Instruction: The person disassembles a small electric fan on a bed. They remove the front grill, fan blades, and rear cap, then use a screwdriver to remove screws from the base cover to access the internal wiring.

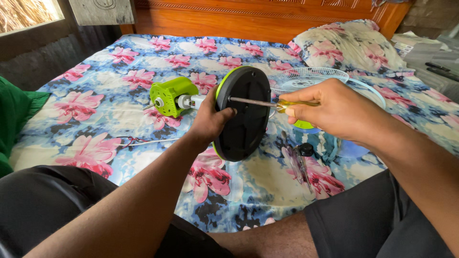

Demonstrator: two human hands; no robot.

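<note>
Right hand (334, 111): closed around a yellow-handled screwdriver (275, 103), tip against the base's underside.
Left hand (210, 120): gripping the rim of the round black fan base (244, 114), held on edge above the bed's middle.
Green motor housing (172, 95): behind the base, toward the headboard.
White fan grille (306, 78): near the pillow (351, 45), right corner.
Bed (95, 100): floral sheet.
</note>
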